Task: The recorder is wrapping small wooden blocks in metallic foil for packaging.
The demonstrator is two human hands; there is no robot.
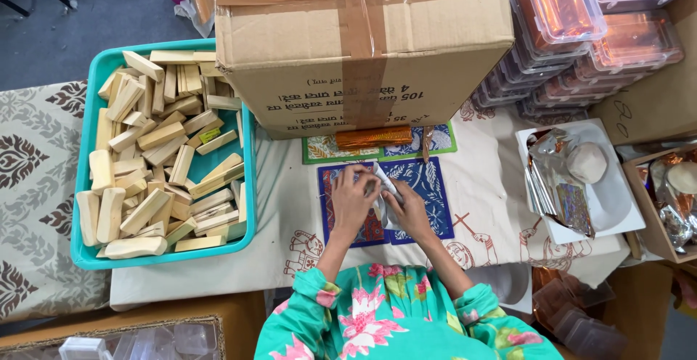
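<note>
Two hands on one silvery wrapped piece (379, 188) | left hand (353, 199) at its 9 o'clock, right hand (410, 211) at 4 o'clock, equally near | fingers of both curled closed on it | long axis unclear | above blue mat (428, 186) on surface.

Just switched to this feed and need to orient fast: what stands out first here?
The teal tray piled with pale wooden blocks at the left, and the big taped cardboard box at top centre. Below the box, the left hand and right hand fold a silvery wrapper over a blue patterned mat. Clear lidded containers stack at the upper right.
</note>
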